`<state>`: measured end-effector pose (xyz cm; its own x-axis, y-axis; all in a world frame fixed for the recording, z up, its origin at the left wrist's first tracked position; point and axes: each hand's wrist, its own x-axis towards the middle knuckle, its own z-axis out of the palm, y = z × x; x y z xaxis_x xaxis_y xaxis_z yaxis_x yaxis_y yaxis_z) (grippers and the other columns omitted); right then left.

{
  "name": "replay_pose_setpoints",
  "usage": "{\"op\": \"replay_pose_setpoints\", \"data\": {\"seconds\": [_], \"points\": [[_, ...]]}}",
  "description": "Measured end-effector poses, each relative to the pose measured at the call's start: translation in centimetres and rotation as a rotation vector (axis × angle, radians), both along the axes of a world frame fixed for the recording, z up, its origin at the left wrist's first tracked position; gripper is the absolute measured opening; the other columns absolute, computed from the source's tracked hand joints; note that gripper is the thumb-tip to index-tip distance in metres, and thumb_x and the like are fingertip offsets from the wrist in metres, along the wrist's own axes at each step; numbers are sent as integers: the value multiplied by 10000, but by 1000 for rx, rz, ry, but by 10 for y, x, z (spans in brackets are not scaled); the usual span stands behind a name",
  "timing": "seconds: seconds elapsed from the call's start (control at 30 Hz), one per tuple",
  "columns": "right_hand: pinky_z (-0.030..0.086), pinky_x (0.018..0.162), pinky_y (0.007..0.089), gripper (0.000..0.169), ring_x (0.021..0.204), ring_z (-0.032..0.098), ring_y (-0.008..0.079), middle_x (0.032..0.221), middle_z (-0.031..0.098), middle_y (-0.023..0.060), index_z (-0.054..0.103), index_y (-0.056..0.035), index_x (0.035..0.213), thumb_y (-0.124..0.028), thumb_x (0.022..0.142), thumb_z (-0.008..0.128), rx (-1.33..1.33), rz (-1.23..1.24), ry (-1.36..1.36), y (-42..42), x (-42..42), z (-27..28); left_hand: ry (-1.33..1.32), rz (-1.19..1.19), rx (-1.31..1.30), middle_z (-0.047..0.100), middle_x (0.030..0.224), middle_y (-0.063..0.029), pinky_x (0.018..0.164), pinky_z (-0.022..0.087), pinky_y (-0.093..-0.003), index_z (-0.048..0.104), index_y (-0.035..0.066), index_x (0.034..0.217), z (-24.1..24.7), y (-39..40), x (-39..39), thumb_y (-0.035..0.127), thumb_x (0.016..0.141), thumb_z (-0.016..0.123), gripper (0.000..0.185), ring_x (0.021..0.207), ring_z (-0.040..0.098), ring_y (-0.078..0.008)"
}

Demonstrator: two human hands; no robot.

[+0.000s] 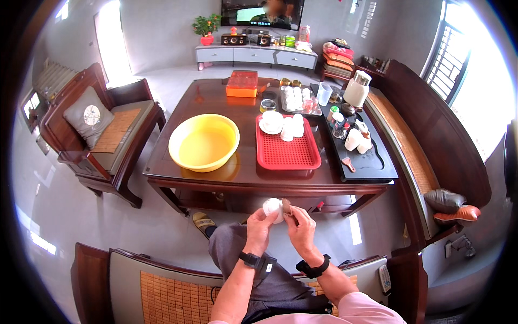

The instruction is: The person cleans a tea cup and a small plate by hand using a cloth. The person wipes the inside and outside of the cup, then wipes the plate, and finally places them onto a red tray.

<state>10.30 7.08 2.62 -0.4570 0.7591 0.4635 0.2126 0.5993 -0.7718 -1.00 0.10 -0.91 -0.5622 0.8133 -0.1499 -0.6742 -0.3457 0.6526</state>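
Above my lap, my left hand (pixel 259 227) grips a small white cup (pixel 273 209), which looks like porcelain. A brown piece of cloth or sponge (pixel 286 206) is pinched in my right hand (pixel 300 229), pressed against the cup's right side. My fingers hide part of both. On the wooden table before me stands a yellow plastic basin (pixel 204 141), left of a red perforated tray (pixel 288 152). Several white cups (pixel 293 126) and a white lidded bowl or cup on a saucer (pixel 271 122) occupy the tray's far half.
A black tea tray (pixel 366 162) along the table's right side bears white cups, jars and a small brush (pixel 348 164). Beyond it is a beige thermos jug (pixel 357 89). Farther back are a metal tray (pixel 288 106) of white cups, a glass ashtray (pixel 268 106) and an orange box (pixel 242 84).
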Motion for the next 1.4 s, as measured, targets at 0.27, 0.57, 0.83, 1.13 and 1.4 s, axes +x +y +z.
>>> {"op": "replay_pose_setpoints", "data": {"seconds": [0.27, 0.57, 0.83, 1.13, 1.4], "points": [[545, 881, 339, 211, 1042, 697, 260, 1169, 708, 157, 726, 6, 1071, -58, 882, 658, 449, 179, -75, 10, -1, 32, 306, -201, -120, 696, 986, 9, 802, 477, -238, 699, 21, 1045, 3, -4, 3, 115, 901, 745, 178, 894, 611, -69], [541, 718, 291, 280, 805, 657, 140, 898, 706, 79, 703, 24, 974, -224, 945, 578, -684, 348, -95, 40, 6, 27, 497, -448, -84, 704, 948, 1, 834, 512, -264, 715, -15, 1037, 11, -9, 8, 160, 875, 811, 257, 910, 628, -81], [471, 559, 280, 292, 647, 562, 131, 742, 576, 37, 595, -46, 817, -292, 973, 578, -1169, 542, 123, 58, 18, 6, 598, -523, -80, 707, 954, -5, 837, 508, -260, 720, -15, 1060, 25, -12, 8, 191, 904, 789, 268, 908, 631, -80], [515, 619, 323, 248, 668, 623, 197, 754, 641, 41, 636, -63, 826, -291, 923, 644, -1566, 159, 652, 44, 13, 2, 541, -427, -44, 703, 972, 3, 874, 497, -261, 708, 9, 1080, 12, -6, 5, 224, 873, 818, 318, 937, 626, -82], [542, 646, 316, 228, 732, 659, 166, 808, 667, 25, 675, -61, 937, -272, 967, 595, -1490, 178, 619, 49, 24, 7, 742, -475, -28, 714, 1114, -1, 997, 470, -300, 675, 24, 1201, 17, -3, 9, 8, 803, 826, 426, 1063, 630, -114]]}}
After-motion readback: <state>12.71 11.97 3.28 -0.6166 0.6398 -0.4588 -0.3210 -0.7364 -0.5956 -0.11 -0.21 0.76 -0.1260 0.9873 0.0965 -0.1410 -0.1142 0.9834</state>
